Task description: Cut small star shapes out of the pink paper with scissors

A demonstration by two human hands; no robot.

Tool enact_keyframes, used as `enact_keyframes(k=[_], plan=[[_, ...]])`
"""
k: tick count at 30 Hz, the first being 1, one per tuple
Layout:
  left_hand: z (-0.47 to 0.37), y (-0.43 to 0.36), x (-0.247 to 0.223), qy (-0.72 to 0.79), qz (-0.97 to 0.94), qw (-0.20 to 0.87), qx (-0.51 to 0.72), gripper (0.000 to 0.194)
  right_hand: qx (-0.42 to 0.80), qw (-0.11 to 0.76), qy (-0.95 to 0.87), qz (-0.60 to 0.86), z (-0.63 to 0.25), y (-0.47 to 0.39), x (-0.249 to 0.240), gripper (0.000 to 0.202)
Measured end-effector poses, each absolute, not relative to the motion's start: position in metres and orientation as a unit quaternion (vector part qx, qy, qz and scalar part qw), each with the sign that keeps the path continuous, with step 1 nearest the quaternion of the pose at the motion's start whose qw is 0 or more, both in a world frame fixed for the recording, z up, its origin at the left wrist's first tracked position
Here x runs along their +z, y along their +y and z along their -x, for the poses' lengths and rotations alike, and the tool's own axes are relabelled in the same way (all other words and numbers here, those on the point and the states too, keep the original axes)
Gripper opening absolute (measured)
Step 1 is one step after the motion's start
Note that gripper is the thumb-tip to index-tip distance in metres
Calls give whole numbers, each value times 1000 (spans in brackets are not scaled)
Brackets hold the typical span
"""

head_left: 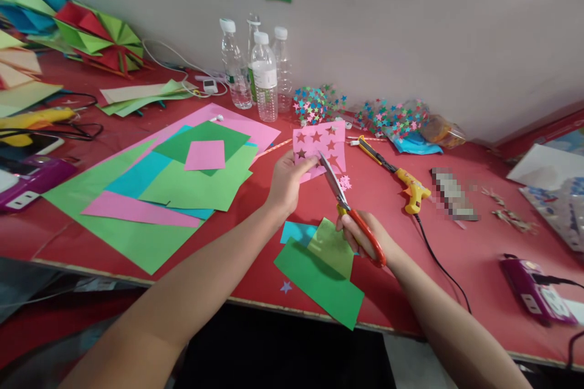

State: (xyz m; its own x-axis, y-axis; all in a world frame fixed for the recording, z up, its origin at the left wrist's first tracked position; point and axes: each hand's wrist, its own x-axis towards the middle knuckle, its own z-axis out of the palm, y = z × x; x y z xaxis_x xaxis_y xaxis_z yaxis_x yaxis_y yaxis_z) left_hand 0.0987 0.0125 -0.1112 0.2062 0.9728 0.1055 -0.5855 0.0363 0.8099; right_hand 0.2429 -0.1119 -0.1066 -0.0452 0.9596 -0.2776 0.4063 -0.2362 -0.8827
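My left hand (288, 179) pinches a pink paper sheet (310, 144) by its lower left edge, above the red table. Several star-shaped holes are cut through that sheet. In my right hand (362, 232) is a pair of scissors (337, 185) with red and yellow handles. Its blades point up and left, and the tips meet the sheet close to my left thumb; whether they bite into the paper I cannot tell. A few small pink paper stars (345, 182) lie beside the blades. Below my hands rest green paper pieces (319, 282) and a blue one (296, 232).
Coloured paper sheets (114, 237) overlap on the left. Plastic bottles (265, 81) stand by the wall, near bags of coloured stars (395, 116). A yellow glue gun (413, 189) with a cord lies right, before a purple power strip (538, 291). Folded paper crafts (103, 36) sit far left.
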Motion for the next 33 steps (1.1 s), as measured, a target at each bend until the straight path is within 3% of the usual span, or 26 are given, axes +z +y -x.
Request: enact_keyframes(k=[18, 33], plan=[[-99, 13, -114, 241, -393, 668, 584, 13, 477, 311, -507, 647, -238, -113, -107, 48], [-100, 12, -112, 237, -388, 677, 578, 23, 471, 315, -516, 642, -238, -113, -109, 53]])
